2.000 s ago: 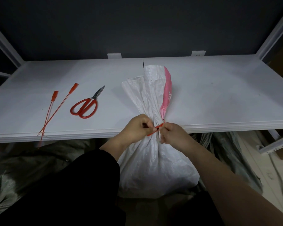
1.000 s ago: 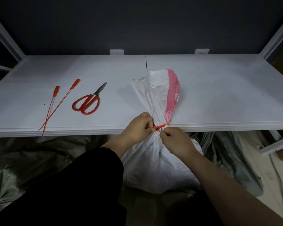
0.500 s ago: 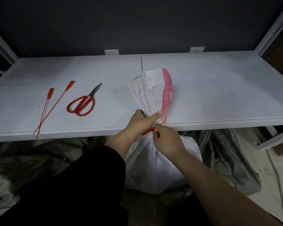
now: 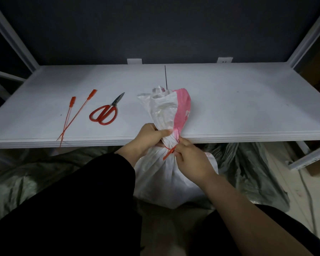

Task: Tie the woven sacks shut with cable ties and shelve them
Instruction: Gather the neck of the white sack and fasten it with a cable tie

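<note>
1. Now the right hand (image 4: pixel 190 161) pinches the red cable tie (image 4: pixel 169 153) at the sack's neck. One short end juts down and leftward from its fingertips.
2. Just above-left, the left hand (image 4: pixel 148 139) grips the gathered neck of the white woven sack (image 4: pixel 164 180), which stands upright on the floor before the shelf (image 4: pixel 248 111) edge, its long axis vertical.
3. Tightening likely means pulling the tie away from the left fist; the right hand is nearer it.
4. Fingers hide the lock and the loop's far side, so its tightness is unclear.
5. Beyond, well left of the left hand, scissors (image 4: pixel 104 115) and two spare ties (image 4: pixel 76 113) lie on the shelf.
</note>
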